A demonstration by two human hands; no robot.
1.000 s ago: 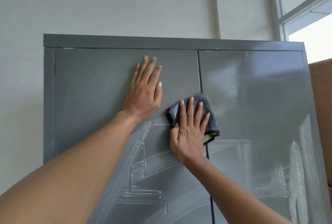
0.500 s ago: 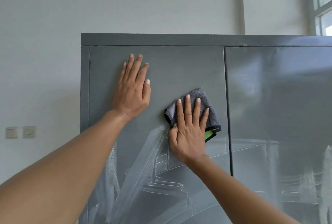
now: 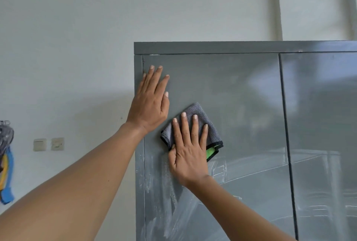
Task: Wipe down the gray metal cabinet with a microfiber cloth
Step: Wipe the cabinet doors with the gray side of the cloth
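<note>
The gray metal cabinet [image 3: 241,90] fills the right half of the view, with two doors split by a vertical seam. My left hand [image 3: 149,103] lies flat on the upper left corner of the left door, fingers straight. My right hand [image 3: 188,150] presses a folded gray microfiber cloth [image 3: 201,113] with a black edge and a green tag against the same door, just right of and below the left hand. Whitish dust streaks cover the door below the cloth; the surface above it looks cleaner.
A pale wall [image 3: 67,47] stands left of and above the cabinet. Two wall switches [image 3: 48,144] sit at the left. Something dark with blue and yellow parts [image 3: 5,163] hangs at the far left edge.
Both hands and the cloth have slid left across the left door, toward its left edge. The view has turned left, so the switches and the hanging item now show.
</note>
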